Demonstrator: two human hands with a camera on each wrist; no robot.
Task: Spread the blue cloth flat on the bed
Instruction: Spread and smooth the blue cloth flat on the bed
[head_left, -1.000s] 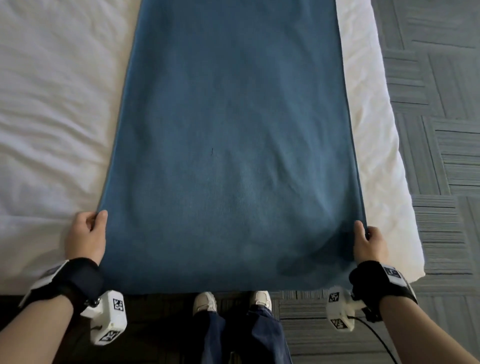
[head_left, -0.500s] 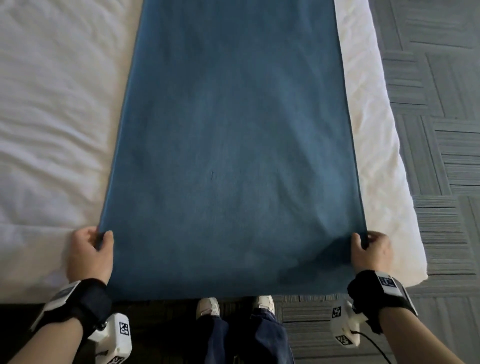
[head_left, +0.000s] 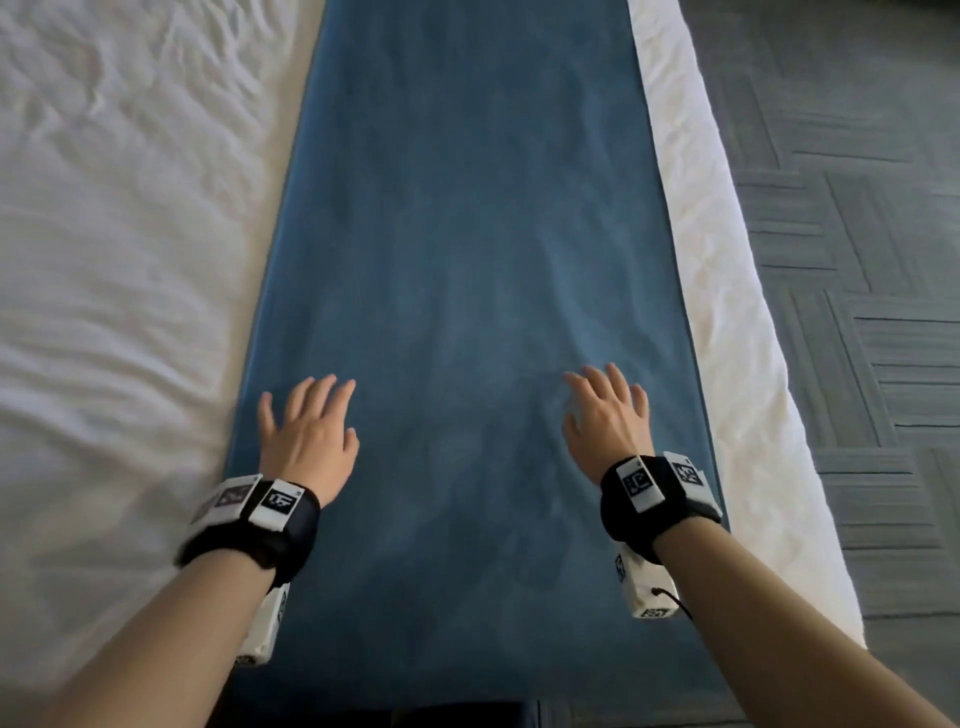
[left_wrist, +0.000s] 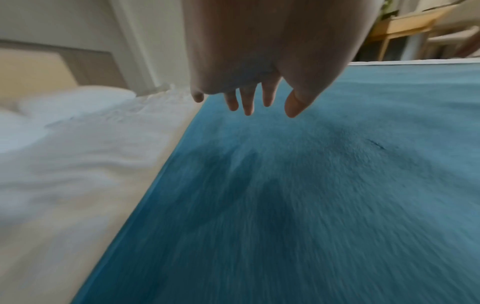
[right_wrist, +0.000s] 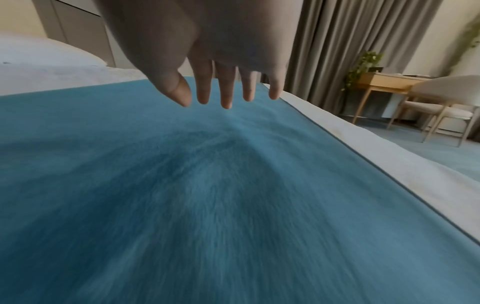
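Note:
The blue cloth (head_left: 467, 260) lies stretched out as a long strip along the right side of the white bed (head_left: 114, 270), running away from me. Both hands hover just above its near part with fingers straight and spread, holding nothing. My left hand (head_left: 306, 415) is over the cloth near its left edge, my right hand (head_left: 608, 410) near its right edge. In the left wrist view the left hand (left_wrist: 249, 98) is above the blue cloth (left_wrist: 311, 195) without touching it. In the right wrist view the right hand (right_wrist: 226, 90) floats over the blue cloth (right_wrist: 207, 185), which has a slight ridge.
White wrinkled bedding fills the left. A narrow white strip of bed (head_left: 727, 312) borders the cloth on the right, then grey carpet (head_left: 872, 260). A wooden desk (right_wrist: 384, 82), a chair (right_wrist: 441, 107) and curtains (right_wrist: 350, 41) stand beyond the bed.
Both hands have let go of the cloth's near corners and moved forward and inward over the cloth, fingers now spread. My view has moved forward over the bed.

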